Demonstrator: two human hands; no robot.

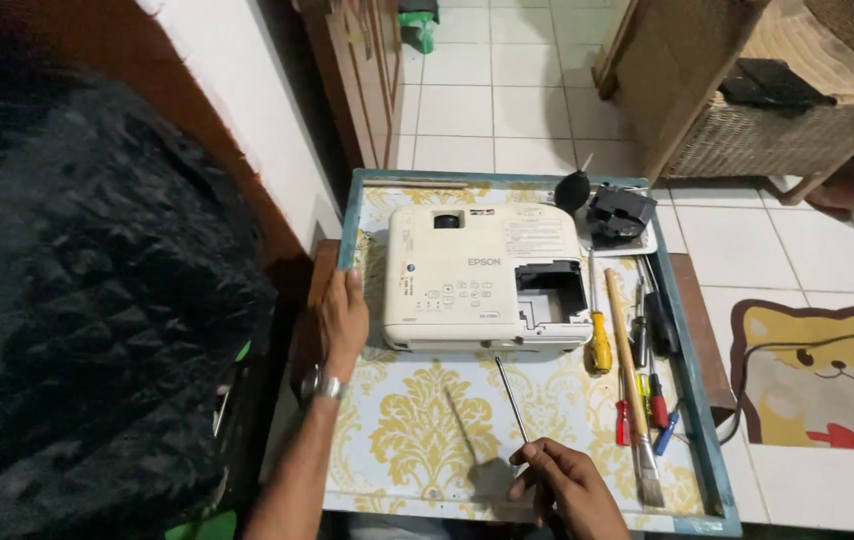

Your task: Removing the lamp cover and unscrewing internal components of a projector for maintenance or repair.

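A cream-white projector lies on a small table covered with a yellow floral pattern. One corner compartment of the projector is uncovered and dark inside. My right hand grips a long thin screwdriver near the table's front edge; its tip points at the projector's front side. My left hand, with a wristwatch, rests on the table's left rim beside the projector, fingers curled over the edge.
Right of the projector lie several screwdrivers, a wooden-handled brush, a black air blower and a black part on a white tray. A dark fuzzy shape fills the left. Wicker furniture and a cartoon mat are on the tiled floor.
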